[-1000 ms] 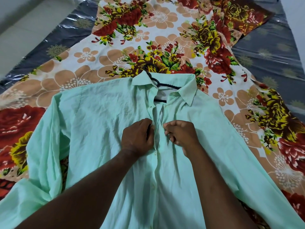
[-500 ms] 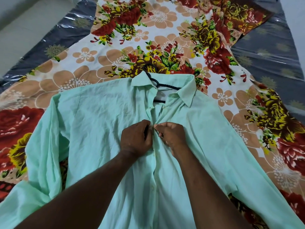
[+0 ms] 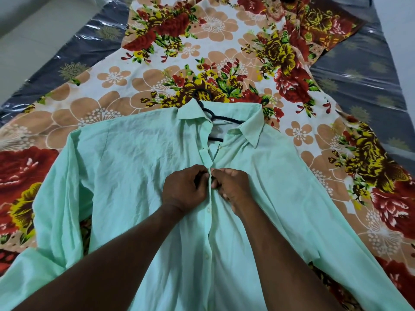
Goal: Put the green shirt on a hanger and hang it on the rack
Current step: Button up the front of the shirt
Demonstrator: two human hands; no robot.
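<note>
Head view looks down on a mint-green long-sleeved cotton shirt [image 3: 134,176] spread front-up on a red, yellow and peach floral bedsheet [image 3: 179,52], which lies over a glossy grey plastic-covered mattress [image 3: 359,70] (or so it appears; only its edges show). Lying flat keeps both front panels level, which suits buttoning. A thin black hanger [image 3: 226,119] is already inside the shirt: its hook pokes out past the collar [image 3: 249,129] onto the sheet, and its neck and a short stretch of bar show in the open neckline, the rest hidden under cloth. Both hands meet at the front opening on the upper chest, knuckles nearly touching. The left hand [image 3: 184,189] pinches its edge of the placket and the right hand [image 3: 233,187] pinches the opposite edge, thumbs and forefingers closed on the fabric. My reading is that a button is being fastened there so the shirt will not slide off the hanger once lifted; the buttons [image 3: 208,209] lower down look done up, while the opening above lies parted. No box, basket or other container is in view, nor is the rack, so the hanging remains to be done.
</note>
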